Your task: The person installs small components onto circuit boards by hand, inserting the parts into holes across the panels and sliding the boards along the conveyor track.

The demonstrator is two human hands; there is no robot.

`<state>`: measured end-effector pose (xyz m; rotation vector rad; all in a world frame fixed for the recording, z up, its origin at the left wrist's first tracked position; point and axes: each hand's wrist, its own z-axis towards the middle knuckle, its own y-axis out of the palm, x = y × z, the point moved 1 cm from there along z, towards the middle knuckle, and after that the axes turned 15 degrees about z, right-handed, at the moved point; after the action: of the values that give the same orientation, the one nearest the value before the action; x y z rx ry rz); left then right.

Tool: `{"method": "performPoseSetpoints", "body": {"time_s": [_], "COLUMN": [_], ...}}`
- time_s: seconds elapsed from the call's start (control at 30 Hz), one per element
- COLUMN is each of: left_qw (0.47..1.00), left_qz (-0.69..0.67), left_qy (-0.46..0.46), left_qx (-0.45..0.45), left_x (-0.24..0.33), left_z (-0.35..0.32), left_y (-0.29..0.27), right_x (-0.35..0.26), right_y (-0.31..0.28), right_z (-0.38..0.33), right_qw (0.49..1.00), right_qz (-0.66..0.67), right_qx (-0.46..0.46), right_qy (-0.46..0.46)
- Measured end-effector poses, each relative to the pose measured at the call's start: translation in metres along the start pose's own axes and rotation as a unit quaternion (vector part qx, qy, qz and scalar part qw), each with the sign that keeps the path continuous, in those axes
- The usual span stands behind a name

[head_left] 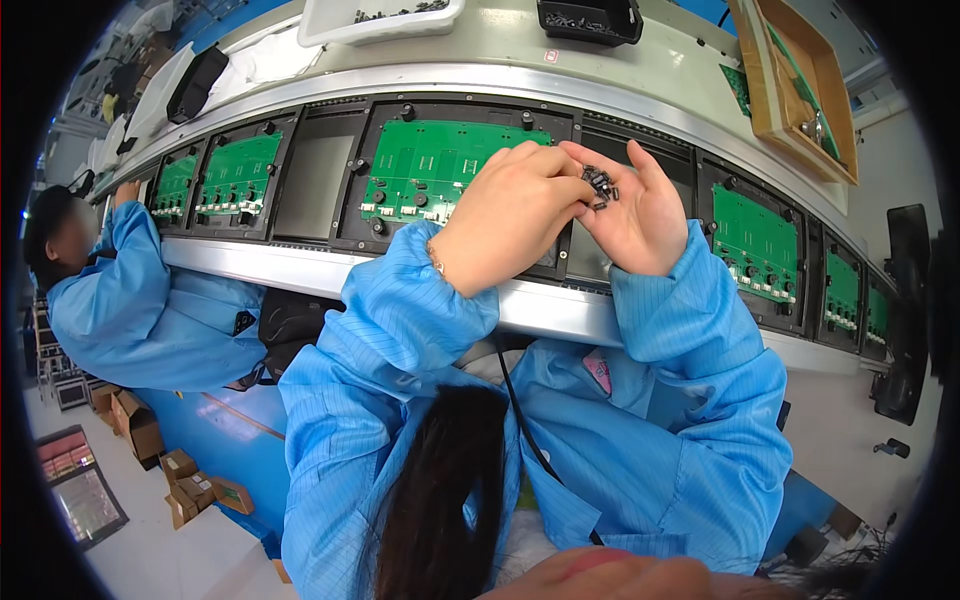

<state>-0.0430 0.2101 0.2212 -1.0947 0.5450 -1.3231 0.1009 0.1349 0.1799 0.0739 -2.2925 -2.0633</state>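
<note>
The person's right hand (640, 215) is facing palm up, its fingers spreading loosely, and it is cradling a small pile of black parts (600, 187) near the base of the fingers. The left hand (515, 210) is reaching across from the other side, its fingers bending and their tips touching the edge of the pile; whether they are pinching a single part, one cannot tell. A thin bracelet (437, 262) is circling the left wrist.

Both hands are hovering over the line, the left one covering the lower right portion of a green circuit board (425, 155), which is lying in a black frame (352, 205). A second board (755, 240) is resting in its own frame to the right. Beyond the line, a white tray (385, 28) and a black bin (625, 28) are standing on the tabletop (480, 52), both holding small dark parts. A cardboard box (768, 125) is sitting at the upper right. At the left, a co-worker (120, 310) in a blue smock is reaching toward the line.
</note>
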Motion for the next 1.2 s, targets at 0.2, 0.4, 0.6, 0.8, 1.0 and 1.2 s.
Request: {"method": "performPoseSetpoints", "body": {"time_s": [0.2, 0.4, 0.6, 0.8, 1.0, 1.2], "left_qw": [0.999, 0.998, 0.999, 0.997, 0.993, 0.988], "left_qz": [-0.042, -0.058, -0.026, 0.033, 0.072, 0.092], "left_qy": [-0.011, 0.005, 0.017, -0.026, -0.005, 0.005], "left_qx": [0.0, 0.008, 0.021, -0.067, -0.099, -0.12], "left_x": [-0.003, -0.005, -0.006, -0.029, -0.032, -0.03], "left_z": [-0.001, -0.004, -0.006, -0.019, -0.019, -0.016], "left_y": [0.0, -0.001, -0.008, -0.008, 0.002, 0.004], "right_x": [0.005, 0.007, 0.008, 0.008, 0.007, 0.007], "right_y": [0.004, 0.0, -0.002, 0.018, 0.014, 0.014], "right_z": [0.002, 0.003, 0.005, 0.007, 0.009, 0.009], "right_qw": [0.999, 1.0, 0.999, 0.986, 0.987, 0.99], "right_qz": [-0.01, 0.001, -0.028, -0.063, -0.063, -0.062], "right_qx": [0.028, 0.005, 0.037, 0.121, 0.111, 0.088], "right_qy": [-0.017, -0.002, -0.013, -0.096, -0.095, -0.09]}}
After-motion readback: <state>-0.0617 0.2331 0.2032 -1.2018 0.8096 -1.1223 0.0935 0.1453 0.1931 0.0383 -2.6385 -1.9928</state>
